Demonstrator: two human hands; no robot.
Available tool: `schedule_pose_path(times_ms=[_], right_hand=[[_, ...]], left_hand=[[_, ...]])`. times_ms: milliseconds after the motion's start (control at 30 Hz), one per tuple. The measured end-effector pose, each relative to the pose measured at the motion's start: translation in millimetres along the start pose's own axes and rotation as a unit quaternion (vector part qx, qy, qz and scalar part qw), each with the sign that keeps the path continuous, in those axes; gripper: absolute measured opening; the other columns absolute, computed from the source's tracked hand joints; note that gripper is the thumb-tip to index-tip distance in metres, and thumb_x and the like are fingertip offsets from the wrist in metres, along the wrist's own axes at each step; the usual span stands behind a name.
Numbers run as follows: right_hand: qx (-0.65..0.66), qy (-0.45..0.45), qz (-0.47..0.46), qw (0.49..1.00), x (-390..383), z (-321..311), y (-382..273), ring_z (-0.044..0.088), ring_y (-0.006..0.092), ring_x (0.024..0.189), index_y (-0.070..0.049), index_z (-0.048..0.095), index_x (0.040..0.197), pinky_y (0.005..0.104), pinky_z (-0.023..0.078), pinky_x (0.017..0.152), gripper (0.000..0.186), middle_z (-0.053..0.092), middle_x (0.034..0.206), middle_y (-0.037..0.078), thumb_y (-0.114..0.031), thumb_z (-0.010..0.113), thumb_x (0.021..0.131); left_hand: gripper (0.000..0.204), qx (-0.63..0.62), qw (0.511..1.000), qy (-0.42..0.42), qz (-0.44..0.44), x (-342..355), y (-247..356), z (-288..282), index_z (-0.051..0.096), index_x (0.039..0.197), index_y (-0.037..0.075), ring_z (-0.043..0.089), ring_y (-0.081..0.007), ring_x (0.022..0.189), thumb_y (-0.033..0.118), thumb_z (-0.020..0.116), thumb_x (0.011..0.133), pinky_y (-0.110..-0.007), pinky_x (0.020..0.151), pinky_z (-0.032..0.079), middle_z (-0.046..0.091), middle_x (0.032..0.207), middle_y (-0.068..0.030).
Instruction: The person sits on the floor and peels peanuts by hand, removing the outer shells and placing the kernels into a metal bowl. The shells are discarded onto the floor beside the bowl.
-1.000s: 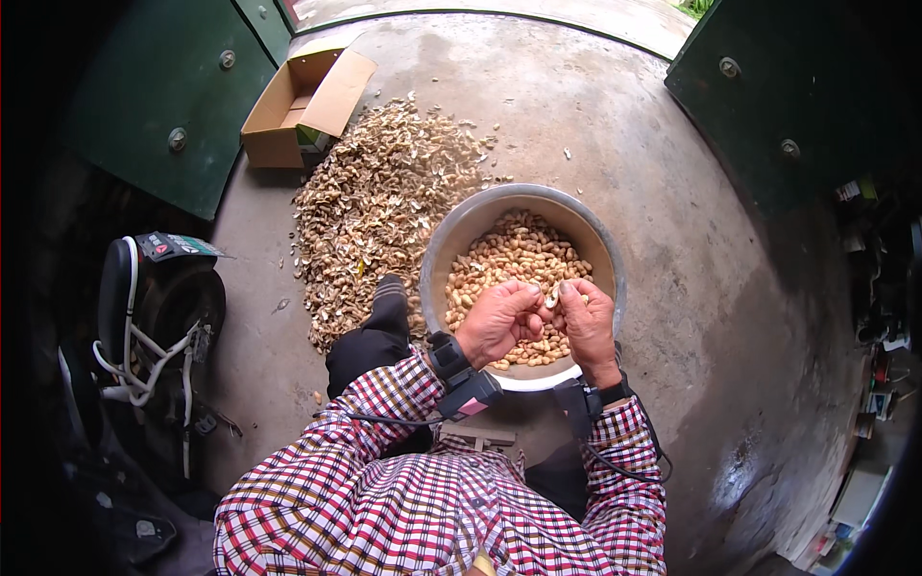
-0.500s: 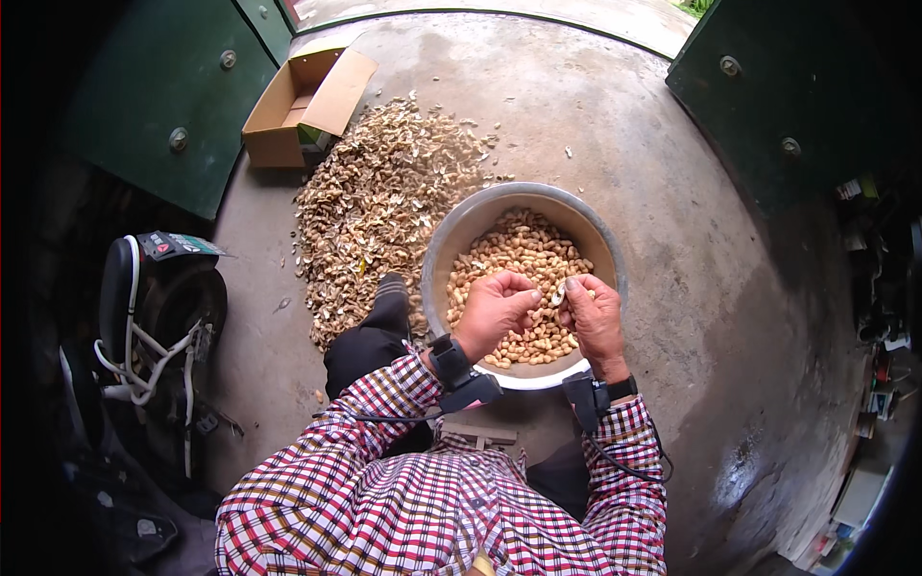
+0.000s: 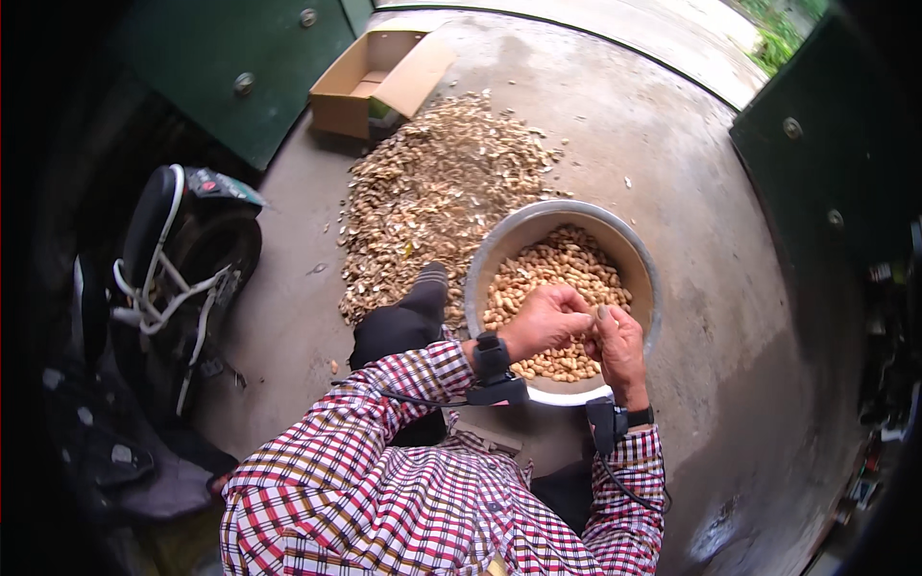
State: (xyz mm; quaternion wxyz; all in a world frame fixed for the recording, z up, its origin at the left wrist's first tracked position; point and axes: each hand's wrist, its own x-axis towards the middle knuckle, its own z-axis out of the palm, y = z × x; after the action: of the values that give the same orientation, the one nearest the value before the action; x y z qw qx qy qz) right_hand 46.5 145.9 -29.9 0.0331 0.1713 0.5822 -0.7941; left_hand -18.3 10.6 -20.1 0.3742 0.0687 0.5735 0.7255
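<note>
A wide grey basin stands in front of me, partly filled with unshelled peanuts. Over its near half my two hands meet, fingertips almost touching. My left hand is closed in a pinch; whatever lies in it is too small to make out. Thumb and fingers of my right hand are pressed together on a peanut, which the fingers mostly hide. Left of the basin a broad pile of peanut shells spreads over the floor.
An open cardboard box stands behind the pile. A two-wheeler with a black seat and white frame is at the left. My dark-socked foot rests between pile and basin. Green doors flank the bright doorway.
My hands have come together; half a second ago they were apart, and a split peanut shell showed in my right fingers. The whole view has turned, shifting the scene rightward.
</note>
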Motion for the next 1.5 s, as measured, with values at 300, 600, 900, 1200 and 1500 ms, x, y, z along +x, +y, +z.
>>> schedule_pose_path(times_ms=[300,600,900,1200,1500], right_hand=[[0.091,-0.030,0.072,0.993,7.3,5.3,-1.9,0.044,0.0057,0.045,-0.006,0.049,0.076,0.0167,0.035,0.040,0.019,0.048,0.057,-0.002,-0.022,0.047,0.087],[0.099,0.004,0.101,0.990,58.5,-42.7,65.2,0.050,0.0062,0.050,-0.004,0.051,0.085,0.0163,0.039,0.040,0.015,0.053,0.067,0.000,-0.019,0.047,0.086],[0.157,-0.146,0.082,0.973,90.4,63.8,59.6,0.049,0.0205,0.085,-0.012,0.036,0.122,0.0337,0.044,0.069,0.047,0.048,0.105,0.006,-0.027,0.054,0.081],[0.194,-0.221,0.079,0.953,106.3,68.7,32.9,0.038,0.0277,0.115,-0.019,0.029,0.131,0.0527,0.035,0.089,0.054,0.040,0.126,0.006,-0.044,0.044,0.085],[0.182,0.025,0.186,0.965,62.9,-3.4,28.4,0.051,0.0178,0.092,-0.012,0.048,0.103,0.0362,0.043,0.079,0.033,0.052,0.092,0.005,-0.041,0.040,0.088]], left_hand=[[0.012,0.083,0.993,-0.021,0.077,-3.1,9.3,-3.8,0.054,0.081,-0.002,0.053,-0.0069,0.052,0.008,0.058,0.074,-0.020,0.046,0.044,0.057,0.066,-0.0036],[0.012,-0.052,0.997,-0.051,0.034,-9.9,40.4,-19.9,0.054,0.082,0.000,0.051,-0.0061,0.048,0.011,0.054,0.077,-0.018,0.042,0.041,0.058,0.064,-0.0049],[0.012,-0.118,0.986,-0.015,0.114,-12.8,57.8,-18.0,0.054,0.073,-0.001,0.050,-0.0093,0.039,0.011,0.054,0.074,-0.022,0.035,0.040,0.055,0.054,-0.0050],[0.017,0.006,0.984,0.031,0.173,-5.5,47.5,-13.8,0.059,0.075,-0.001,0.056,-0.0143,0.059,0.015,0.056,0.069,-0.028,0.058,0.047,0.059,0.063,-0.0093],[0.015,-0.120,0.985,-0.026,0.123,0.3,50.7,26.5,0.056,0.069,-0.001,0.051,-0.0117,0.044,0.014,0.054,0.069,-0.028,0.045,0.042,0.056,0.056,-0.0083]])
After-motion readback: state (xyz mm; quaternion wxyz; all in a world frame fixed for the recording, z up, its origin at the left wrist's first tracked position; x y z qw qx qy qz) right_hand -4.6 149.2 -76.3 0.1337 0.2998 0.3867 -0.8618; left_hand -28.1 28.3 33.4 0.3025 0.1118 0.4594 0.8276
